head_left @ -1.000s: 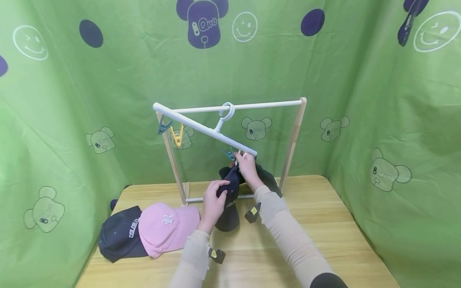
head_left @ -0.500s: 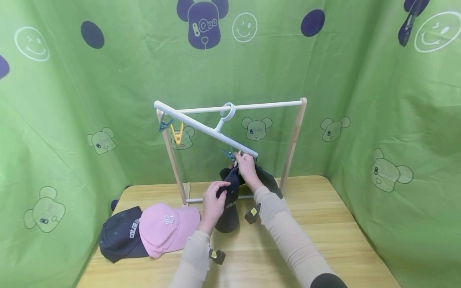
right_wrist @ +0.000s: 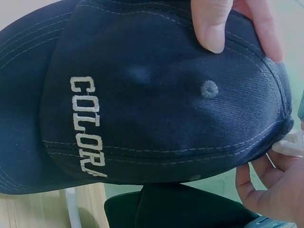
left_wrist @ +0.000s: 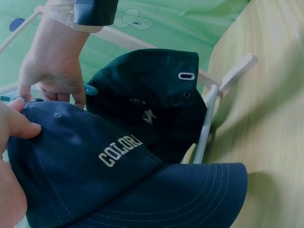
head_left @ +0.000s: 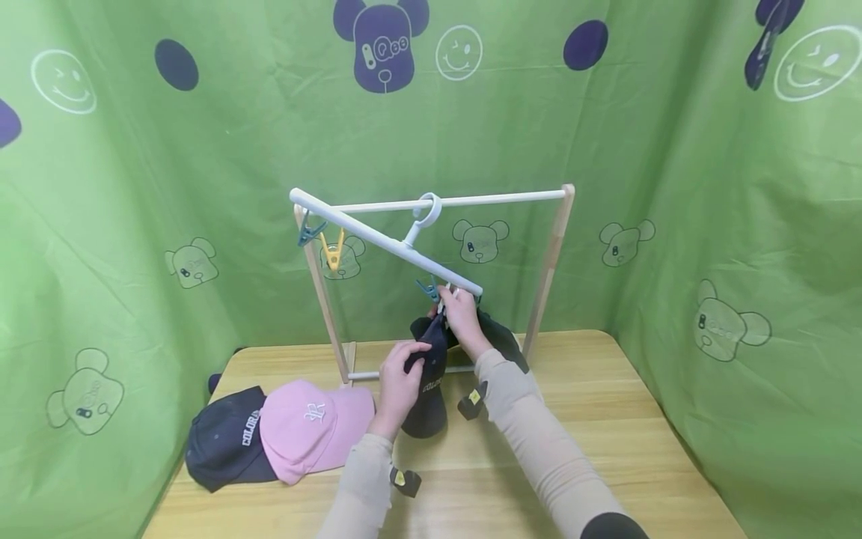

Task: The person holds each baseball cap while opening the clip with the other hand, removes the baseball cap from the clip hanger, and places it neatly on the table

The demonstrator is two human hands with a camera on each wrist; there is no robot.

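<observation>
A navy baseball cap (head_left: 427,412) with white lettering hangs brim down below the low right end of a pale blue hanger (head_left: 377,238). My left hand (head_left: 402,374) pinches the side of its crown between thumb and fingers. Up at the cap's top edge, my right hand (head_left: 463,318) pinches a white clip (right_wrist: 289,145), which meets the cap's fabric in the right wrist view. Behind my right forearm hangs a dark green cap (left_wrist: 142,80), partly hidden in the head view. The hanger tilts steeply, hooked over the rack's top bar (head_left: 498,198).
On the table (head_left: 606,449) at left, a pink cap (head_left: 296,427) overlaps another navy cap (head_left: 218,442). A blue-green clip (head_left: 307,230) and a yellow clip (head_left: 333,253) hang from the hanger's high end. Wooden posts (head_left: 548,266) hold the rack; green curtains surround the table.
The hands keep the same grips on the cap and the white clip. Only a slight shift of the head view shows.
</observation>
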